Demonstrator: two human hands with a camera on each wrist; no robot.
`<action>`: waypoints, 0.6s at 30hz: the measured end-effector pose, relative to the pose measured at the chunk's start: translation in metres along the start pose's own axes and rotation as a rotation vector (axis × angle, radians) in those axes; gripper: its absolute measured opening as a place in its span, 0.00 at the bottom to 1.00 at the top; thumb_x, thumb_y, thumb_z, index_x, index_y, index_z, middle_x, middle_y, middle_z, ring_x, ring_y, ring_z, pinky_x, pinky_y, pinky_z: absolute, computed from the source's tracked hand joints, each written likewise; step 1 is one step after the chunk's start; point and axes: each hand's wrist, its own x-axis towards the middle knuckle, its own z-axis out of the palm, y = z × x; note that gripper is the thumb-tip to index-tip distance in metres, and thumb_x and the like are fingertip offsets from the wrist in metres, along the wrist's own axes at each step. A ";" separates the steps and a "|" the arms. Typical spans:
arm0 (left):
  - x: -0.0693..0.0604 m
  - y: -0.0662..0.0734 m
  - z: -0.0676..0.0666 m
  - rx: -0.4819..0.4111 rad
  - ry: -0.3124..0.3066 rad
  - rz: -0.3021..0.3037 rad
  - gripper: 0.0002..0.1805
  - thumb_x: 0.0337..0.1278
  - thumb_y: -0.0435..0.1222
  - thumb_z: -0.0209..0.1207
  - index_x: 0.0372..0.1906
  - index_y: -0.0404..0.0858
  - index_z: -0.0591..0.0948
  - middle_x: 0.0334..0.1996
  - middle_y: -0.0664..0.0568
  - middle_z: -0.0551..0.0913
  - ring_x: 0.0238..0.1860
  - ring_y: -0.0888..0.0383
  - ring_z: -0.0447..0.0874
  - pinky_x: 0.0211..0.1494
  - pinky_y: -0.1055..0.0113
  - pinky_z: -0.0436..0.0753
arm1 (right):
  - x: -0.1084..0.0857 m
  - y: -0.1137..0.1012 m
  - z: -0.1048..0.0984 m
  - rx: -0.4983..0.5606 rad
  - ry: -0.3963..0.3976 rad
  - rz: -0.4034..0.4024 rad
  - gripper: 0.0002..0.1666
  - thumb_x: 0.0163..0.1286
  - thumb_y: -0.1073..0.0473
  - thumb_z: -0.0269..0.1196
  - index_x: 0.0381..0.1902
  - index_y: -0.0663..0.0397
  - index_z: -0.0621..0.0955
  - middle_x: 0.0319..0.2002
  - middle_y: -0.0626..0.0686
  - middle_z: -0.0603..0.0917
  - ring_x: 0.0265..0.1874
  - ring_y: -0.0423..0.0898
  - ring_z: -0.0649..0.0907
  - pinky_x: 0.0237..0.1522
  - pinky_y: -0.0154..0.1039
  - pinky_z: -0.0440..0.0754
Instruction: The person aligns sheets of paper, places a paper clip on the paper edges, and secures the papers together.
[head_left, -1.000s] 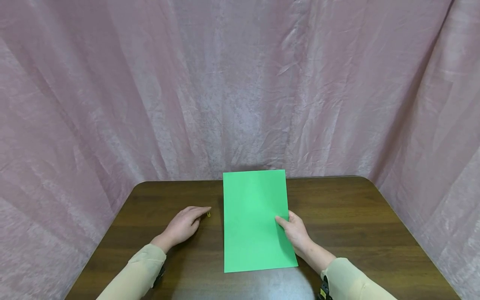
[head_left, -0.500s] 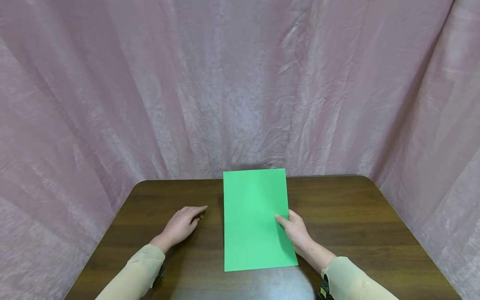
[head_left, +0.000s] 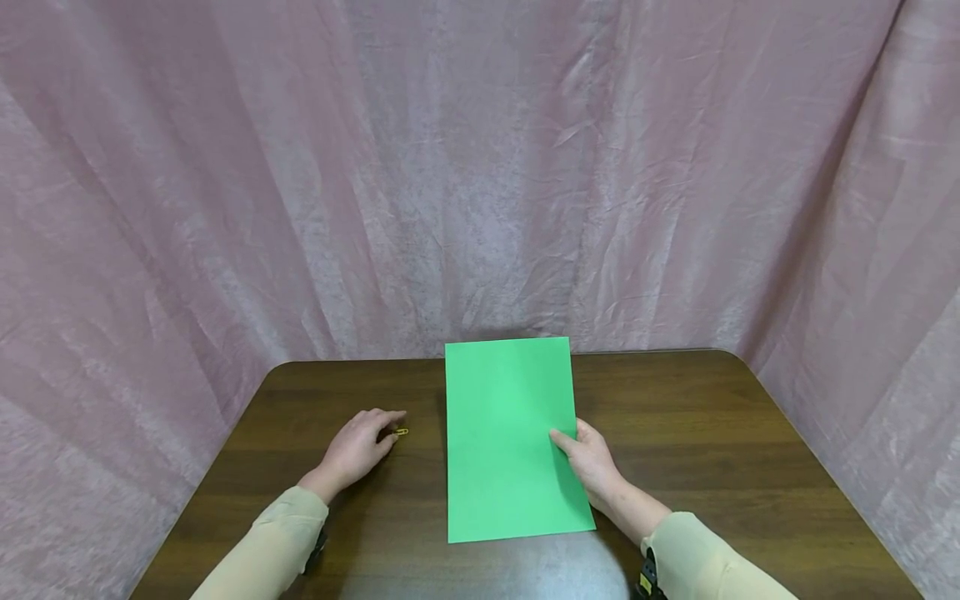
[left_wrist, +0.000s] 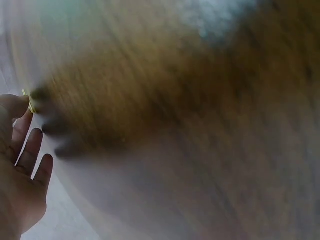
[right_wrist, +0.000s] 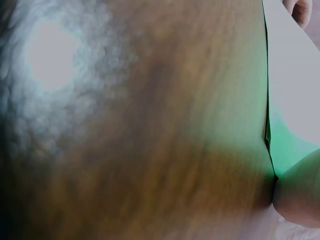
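A yellow paper clip [head_left: 402,432] is pinched between the thumb and a finger of the left hand [head_left: 353,448], left of the green sheet. In the left wrist view the clip [left_wrist: 30,101] shows at the fingertips of the left hand [left_wrist: 25,165], the other fingers loosely bent. The right hand [head_left: 596,467] grips the right edge of the green sheet [head_left: 502,433], thumb on top and fingers behind it. Part of the right hand [right_wrist: 300,192] and the sheet [right_wrist: 290,145] show in the right wrist view.
A brown wooden table [head_left: 697,417] lies under both hands. Pink curtains [head_left: 480,167] hang behind it and at the sides. Both forearms wear pale sleeves [head_left: 270,542], and a dark band is at each wrist.
The left hand has drawn slightly left, away from the sheet, with the clip, which has turned from hanging down to lying sideways. The right hand and sheet have hardly moved.
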 end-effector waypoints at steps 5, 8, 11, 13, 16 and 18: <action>0.002 0.001 -0.001 -0.072 0.016 -0.095 0.09 0.66 0.38 0.67 0.49 0.44 0.87 0.59 0.42 0.81 0.65 0.37 0.70 0.67 0.37 0.68 | -0.001 -0.001 0.000 0.003 -0.005 0.005 0.22 0.79 0.60 0.59 0.66 0.61 0.76 0.47 0.57 0.87 0.38 0.52 0.87 0.37 0.45 0.85; 0.003 0.000 -0.001 -0.143 0.021 -0.159 0.06 0.66 0.40 0.67 0.43 0.44 0.87 0.66 0.34 0.75 0.71 0.30 0.60 0.70 0.30 0.58 | -0.001 -0.002 0.000 0.009 -0.008 0.006 0.21 0.79 0.60 0.59 0.66 0.61 0.76 0.46 0.57 0.87 0.37 0.52 0.87 0.37 0.45 0.85; 0.004 -0.002 -0.001 -0.199 0.008 -0.210 0.07 0.67 0.41 0.66 0.43 0.44 0.87 0.69 0.32 0.70 0.74 0.29 0.54 0.71 0.28 0.53 | -0.001 -0.002 0.000 0.006 -0.011 0.002 0.21 0.79 0.60 0.59 0.65 0.62 0.76 0.47 0.58 0.86 0.37 0.51 0.87 0.37 0.44 0.85; 0.005 -0.003 -0.001 -0.216 -0.008 -0.229 0.07 0.68 0.42 0.65 0.44 0.44 0.87 0.70 0.32 0.69 0.75 0.29 0.52 0.71 0.27 0.51 | -0.002 -0.002 0.000 0.005 -0.013 0.000 0.21 0.79 0.60 0.59 0.65 0.63 0.76 0.47 0.58 0.86 0.37 0.51 0.87 0.37 0.44 0.85; 0.006 -0.004 -0.001 -0.218 -0.030 -0.247 0.07 0.69 0.43 0.65 0.44 0.45 0.86 0.72 0.32 0.67 0.75 0.29 0.51 0.72 0.28 0.50 | -0.002 -0.002 0.000 0.004 -0.010 0.002 0.21 0.79 0.60 0.58 0.65 0.63 0.76 0.46 0.58 0.86 0.37 0.51 0.87 0.37 0.44 0.85; 0.007 -0.004 -0.001 -0.212 -0.034 -0.250 0.07 0.69 0.43 0.65 0.44 0.45 0.86 0.73 0.32 0.66 0.75 0.28 0.51 0.72 0.28 0.49 | -0.002 -0.002 0.000 0.005 -0.006 0.003 0.21 0.79 0.61 0.58 0.65 0.62 0.76 0.46 0.57 0.86 0.37 0.51 0.87 0.37 0.45 0.85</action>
